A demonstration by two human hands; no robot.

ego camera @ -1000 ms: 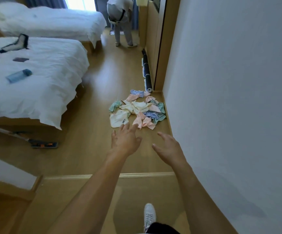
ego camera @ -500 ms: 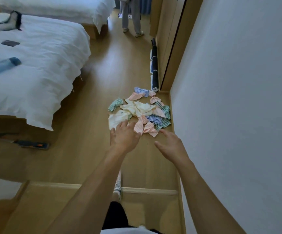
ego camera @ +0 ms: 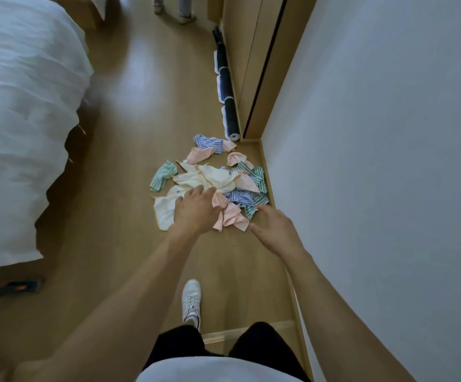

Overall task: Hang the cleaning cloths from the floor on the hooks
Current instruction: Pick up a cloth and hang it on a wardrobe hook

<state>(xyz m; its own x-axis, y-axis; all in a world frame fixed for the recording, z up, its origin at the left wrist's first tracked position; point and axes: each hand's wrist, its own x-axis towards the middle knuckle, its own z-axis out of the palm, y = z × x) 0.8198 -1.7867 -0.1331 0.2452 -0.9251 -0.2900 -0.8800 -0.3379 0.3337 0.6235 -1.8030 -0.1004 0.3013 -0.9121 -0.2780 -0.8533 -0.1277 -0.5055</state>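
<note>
While both bare arms reach forward and down from the bottom of the view, the pile of cleaning cloths (ego camera: 213, 186) lies on the wooden floor (ego camera: 130, 111), close against the base of the white wall (ego camera: 375, 133). The pile is the landmark here: it holds cream, pink-striped, blue-striped and green-striped pieces, loosely heaped and overlapping, with one green-striped cloth (ego camera: 163, 175) lying a little apart at its bed side.

The left hand (ego camera: 196, 210) is stretched palm down over the near edge of the pile, wrist straight, its fingers (ego camera: 193, 192) extended and slightly spread above a cream cloth (ego camera: 164, 212); its grip is open and has hold of nothing, and whether the fingertips touch the fabric cannot be told. The right hand (ego camera: 276, 230) hovers just at the near, wall-side corner of the pile, turned with the thumb inward, fingers relaxed and gently bent toward the green-striped edge; its grip is likewise open and empty.

On the near side of the pile a white sneaker (ego camera: 191, 301) stands on the floor. Beyond the pile, rolled dark mats (ego camera: 228, 103) lie along a wooden cabinet (ego camera: 246, 64). Well away from the pile on the side opposite the wall stands a bed (ego camera: 22, 119) with white bedding.
</note>
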